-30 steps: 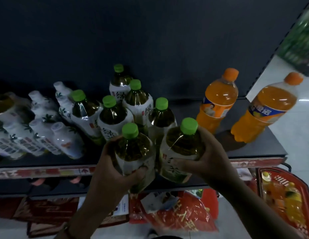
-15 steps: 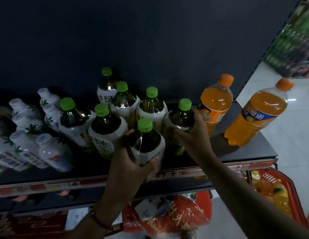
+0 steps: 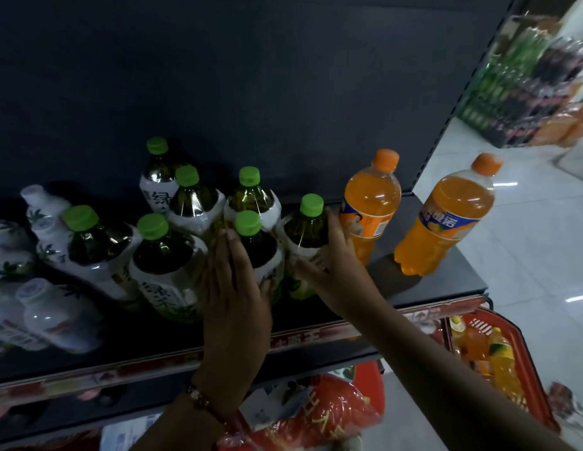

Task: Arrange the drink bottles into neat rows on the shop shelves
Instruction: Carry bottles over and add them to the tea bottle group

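Several green-capped tea bottles stand in a cluster on the dark shelf (image 3: 446, 281). My left hand (image 3: 234, 288) grips the front tea bottle (image 3: 264, 252), fingers along its left side and thumb on its right. Just to the right, my right hand (image 3: 332, 265) wraps around another tea bottle (image 3: 306, 229) from the right, thumb across its front. Both bottles stand upright on the shelf, close to each other and to the cluster. Behind them are more tea bottles (image 3: 192, 203), and two others (image 3: 166, 252) sit to the left.
Two orange soda bottles (image 3: 371, 203) (image 3: 452, 216) stand on the shelf's right end, with a gap between them. White bottles (image 3: 55, 314) fill the left side. A red basket (image 3: 524, 362) with drinks sits low right. A red bag (image 3: 332, 415) lies below the shelf edge.
Both hands have carried their tea bottles from in front of the shelf edge back onto the shelf, up against the cluster. The right-hand bottle now stands near the orange soda.
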The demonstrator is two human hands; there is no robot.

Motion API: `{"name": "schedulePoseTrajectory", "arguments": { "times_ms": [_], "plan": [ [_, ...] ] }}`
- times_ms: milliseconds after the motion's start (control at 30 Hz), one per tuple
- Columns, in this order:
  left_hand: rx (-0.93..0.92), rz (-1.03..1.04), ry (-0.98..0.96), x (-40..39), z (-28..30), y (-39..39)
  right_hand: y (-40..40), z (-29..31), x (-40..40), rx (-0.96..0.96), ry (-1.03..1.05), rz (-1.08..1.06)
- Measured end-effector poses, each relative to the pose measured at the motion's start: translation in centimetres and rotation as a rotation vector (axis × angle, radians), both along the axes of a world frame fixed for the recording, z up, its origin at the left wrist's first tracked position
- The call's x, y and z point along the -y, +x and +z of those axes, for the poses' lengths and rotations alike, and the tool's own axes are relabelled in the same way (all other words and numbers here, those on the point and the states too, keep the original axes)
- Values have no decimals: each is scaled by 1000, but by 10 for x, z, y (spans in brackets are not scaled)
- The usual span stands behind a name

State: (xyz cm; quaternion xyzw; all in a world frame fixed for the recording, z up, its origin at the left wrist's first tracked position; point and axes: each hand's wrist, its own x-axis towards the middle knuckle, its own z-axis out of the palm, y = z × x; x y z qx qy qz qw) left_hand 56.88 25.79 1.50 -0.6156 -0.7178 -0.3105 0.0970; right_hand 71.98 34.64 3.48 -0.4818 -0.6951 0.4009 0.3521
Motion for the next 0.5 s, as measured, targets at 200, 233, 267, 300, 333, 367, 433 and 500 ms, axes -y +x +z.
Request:
{"name": "schedulePoseTrajectory", "arguments": {
  "times_ms": [200, 233, 267, 300, 333, 367, 433, 500],
  "plan": [
    [-12, 15, -67, -8, 7, -4, 9, 1, 10, 26, 10, 19],
    [-16, 26, -97, -7, 11, -3, 13, 5, 13, 42, 12, 30],
    [-12, 36, -131, -6, 16, -3, 18, 9, 15, 62, 18, 43],
    [-2, 43, -157, -4, 22, -3, 23, 14, 18, 88, 24, 60],
    [6, 41, -166, -2, 29, -3, 29, 20, 21, 121, 39, 74],
    [7, 29, -149, 0, 37, -3, 36, 27, 25, 175, 71, 79],
    [5, -13, -66, 3, 57, 2, 54, 42, 33, 327, 162, 58],
    [-9, -79, 21, 0, 80, 17, 77, 62, 40, 454, 247, 6]
  ]
}}
